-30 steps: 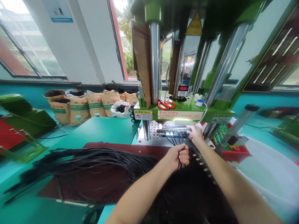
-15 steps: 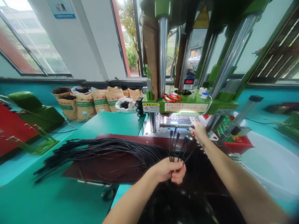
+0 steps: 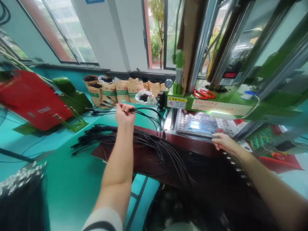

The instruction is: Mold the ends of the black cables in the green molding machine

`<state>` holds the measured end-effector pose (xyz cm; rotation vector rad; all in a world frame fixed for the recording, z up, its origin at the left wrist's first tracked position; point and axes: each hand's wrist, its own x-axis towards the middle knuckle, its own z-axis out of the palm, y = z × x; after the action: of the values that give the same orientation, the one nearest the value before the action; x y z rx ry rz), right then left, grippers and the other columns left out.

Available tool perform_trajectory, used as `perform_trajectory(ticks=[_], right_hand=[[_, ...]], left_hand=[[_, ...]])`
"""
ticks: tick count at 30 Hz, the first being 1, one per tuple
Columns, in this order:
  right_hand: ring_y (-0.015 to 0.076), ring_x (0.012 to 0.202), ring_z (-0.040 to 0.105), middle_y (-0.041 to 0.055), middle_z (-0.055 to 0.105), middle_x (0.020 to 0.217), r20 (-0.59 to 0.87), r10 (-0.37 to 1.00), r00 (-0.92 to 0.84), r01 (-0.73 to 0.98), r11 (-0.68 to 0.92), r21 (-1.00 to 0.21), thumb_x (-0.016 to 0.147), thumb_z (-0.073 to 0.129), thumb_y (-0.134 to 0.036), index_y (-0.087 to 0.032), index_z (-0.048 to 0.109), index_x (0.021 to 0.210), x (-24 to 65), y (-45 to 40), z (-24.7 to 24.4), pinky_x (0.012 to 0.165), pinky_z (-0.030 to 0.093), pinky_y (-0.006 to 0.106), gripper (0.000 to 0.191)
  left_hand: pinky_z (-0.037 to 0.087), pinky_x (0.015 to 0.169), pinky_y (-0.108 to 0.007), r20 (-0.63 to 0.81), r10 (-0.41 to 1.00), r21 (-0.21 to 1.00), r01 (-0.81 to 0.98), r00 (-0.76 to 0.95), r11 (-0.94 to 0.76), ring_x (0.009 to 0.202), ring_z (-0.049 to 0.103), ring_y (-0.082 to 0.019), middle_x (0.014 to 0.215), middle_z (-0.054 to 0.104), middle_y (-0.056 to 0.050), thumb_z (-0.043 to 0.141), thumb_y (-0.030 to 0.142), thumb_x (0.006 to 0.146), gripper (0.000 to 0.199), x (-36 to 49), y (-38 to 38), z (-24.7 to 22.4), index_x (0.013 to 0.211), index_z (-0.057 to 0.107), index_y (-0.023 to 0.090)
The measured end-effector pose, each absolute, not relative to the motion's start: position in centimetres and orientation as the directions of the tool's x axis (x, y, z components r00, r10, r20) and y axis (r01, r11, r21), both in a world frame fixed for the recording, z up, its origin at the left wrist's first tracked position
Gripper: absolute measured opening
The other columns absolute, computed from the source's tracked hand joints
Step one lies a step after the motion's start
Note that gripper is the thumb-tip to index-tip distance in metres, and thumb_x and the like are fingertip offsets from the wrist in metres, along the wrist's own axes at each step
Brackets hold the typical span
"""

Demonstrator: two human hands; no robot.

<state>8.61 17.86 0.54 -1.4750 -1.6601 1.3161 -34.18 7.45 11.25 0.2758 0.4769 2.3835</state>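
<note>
My left hand (image 3: 125, 115) is closed round several black cables (image 3: 148, 112), raised over the left side of the table. Their plug ends point left and the cords trail right toward the press. Below my forearm a thick bundle of black cables (image 3: 141, 138) lies across a dark red-brown board. My right hand (image 3: 224, 143) has its fingers curled at the right front end of a flat metal mold plate (image 3: 199, 126) on the perforated press bed. The thumb and fingertips pinch that end.
Red-handled scissors (image 3: 204, 94) lie on the green press ledge beside a steel column. A green table (image 3: 69, 170) spans the left, with another bundle of silver-tipped cables (image 3: 24, 189) at its near edge. Paper sacks (image 3: 121, 91) stand by the wall. A red tray (image 3: 281, 162) is at right.
My left hand has carried its cables left and away from me, out over the table. My right hand stays at the plate's end. The view has turned left.
</note>
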Motion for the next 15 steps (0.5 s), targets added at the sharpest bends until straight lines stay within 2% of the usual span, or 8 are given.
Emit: perform_trajectory(ticks=[3, 6, 7, 9, 10, 11, 13, 15], right_hand=[[0.0096, 0.031, 0.04, -0.0053, 0.046, 0.043, -0.177, 0.961, -0.212, 0.595, -0.017, -0.804, 0.056, 0.064, -0.01, -0.015, 0.056, 0.071, 8.5, 18.3, 0.1, 0.032, 0.028, 0.022, 0.018], [0.0099, 0.045, 0.048, 0.0007, 0.054, 0.064, -0.067, 0.97, -0.236, 0.724, 0.129, -0.678, 0.054, 0.062, -0.004, -0.016, 0.055, 0.062, 7.8, 18.0, 0.2, 0.043, 0.034, 0.022, 0.016], [0.0116, 0.051, 0.051, 0.0036, 0.056, 0.073, -0.003, 0.961, -0.276, 0.786, 0.223, -0.577, 0.056, 0.062, -0.006, -0.016, 0.056, 0.062, 7.2, 17.6, 0.2, 0.047, 0.037, 0.024, 0.014], [0.0182, 0.062, 0.056, 0.0098, 0.058, 0.088, 0.135, 0.886, -0.443, 0.858, 0.463, -0.225, 0.064, 0.06, -0.015, -0.016, 0.059, 0.073, 5.7, 16.0, 0.1, 0.054, 0.041, 0.029, 0.009], [0.0222, 0.067, 0.058, 0.0123, 0.058, 0.092, 0.161, 0.819, -0.551, 0.818, 0.568, -0.087, 0.068, 0.059, -0.022, -0.015, 0.06, 0.081, 4.7, 15.0, -0.2, 0.057, 0.043, 0.033, 0.014], [0.0254, 0.074, 0.06, 0.0136, 0.059, 0.095, 0.173, 0.741, -0.649, 0.748, 0.663, -0.031, 0.072, 0.057, -0.029, -0.015, 0.06, 0.089, 3.7, 13.9, -0.6, 0.063, 0.044, 0.035, 0.022], [0.0273, 0.086, 0.061, 0.0129, 0.063, 0.096, 0.193, 0.629, -0.753, 0.623, 0.776, -0.097, 0.076, 0.052, -0.044, -0.016, 0.06, 0.098, 1.8, 11.6, -1.5, 0.071, 0.046, 0.036, 0.036], [0.0273, 0.08, 0.063, 0.011, 0.066, 0.088, 0.193, 0.631, -0.752, 0.611, 0.776, -0.158, 0.078, 0.045, -0.051, -0.019, 0.06, 0.093, 0.5, 9.9, -2.4, 0.064, 0.048, 0.036, 0.039]], left_hand=[[0.031, 0.042, -0.016, 0.09, 0.476, 0.524, -0.365, -0.875, -0.769, 0.032, 0.021, -0.004, 0.043, 0.016, 0.01, 0.03, 0.033, 0.092, 0.033, -38.5, 8.0, 12.1, 0.062, 0.03, 0.019], [0.032, 0.042, -0.015, 0.136, 0.383, 0.604, -0.23, -0.914, -0.763, 0.033, 0.024, -0.003, 0.043, 0.017, 0.011, 0.038, 0.034, 0.089, 0.031, -40.7, 8.0, 12.1, 0.062, 0.031, 0.019], [0.033, 0.042, -0.015, 0.13, 0.363, 0.622, -0.209, -0.923, -0.755, 0.033, 0.024, -0.003, 0.044, 0.018, 0.011, 0.039, 0.034, 0.088, 0.03, -41.0, 8.0, 11.9, 0.063, 0.031, 0.019], [0.035, 0.043, -0.015, 0.067, 0.306, 0.652, -0.191, -0.95, -0.734, 0.033, 0.024, -0.003, 0.044, 0.018, 0.011, 0.038, 0.03, 0.087, 0.027, -41.3, 8.0, 11.2, 0.063, 0.032, 0.019], [0.035, 0.044, -0.016, 0.023, 0.273, 0.664, -0.19, -0.962, -0.723, 0.033, 0.024, -0.003, 0.044, 0.018, 0.011, 0.036, 0.027, 0.087, 0.026, -41.5, 8.1, 10.7, 0.063, 0.032, 0.019], [0.036, 0.044, -0.016, -0.033, 0.238, 0.677, -0.197, -0.971, -0.709, 0.033, 0.023, -0.003, 0.044, 0.018, 0.011, 0.034, 0.024, 0.087, 0.025, -41.7, 8.2, 10.1, 0.063, 0.032, 0.019], [0.037, 0.044, -0.017, -0.092, 0.179, 0.693, -0.192, -0.98, -0.695, 0.034, 0.024, -0.003, 0.044, 0.019, 0.011, 0.031, 0.02, 0.087, 0.025, -42.4, 8.2, 8.7, 0.062, 0.033, 0.018], [0.038, 0.044, -0.018, -0.133, 0.13, 0.706, -0.186, -0.983, -0.684, 0.035, 0.027, -0.003, 0.045, 0.025, 0.01, 0.029, 0.02, 0.089, 0.026, -43.5, 8.2, 7.2, 0.065, 0.038, 0.017]])
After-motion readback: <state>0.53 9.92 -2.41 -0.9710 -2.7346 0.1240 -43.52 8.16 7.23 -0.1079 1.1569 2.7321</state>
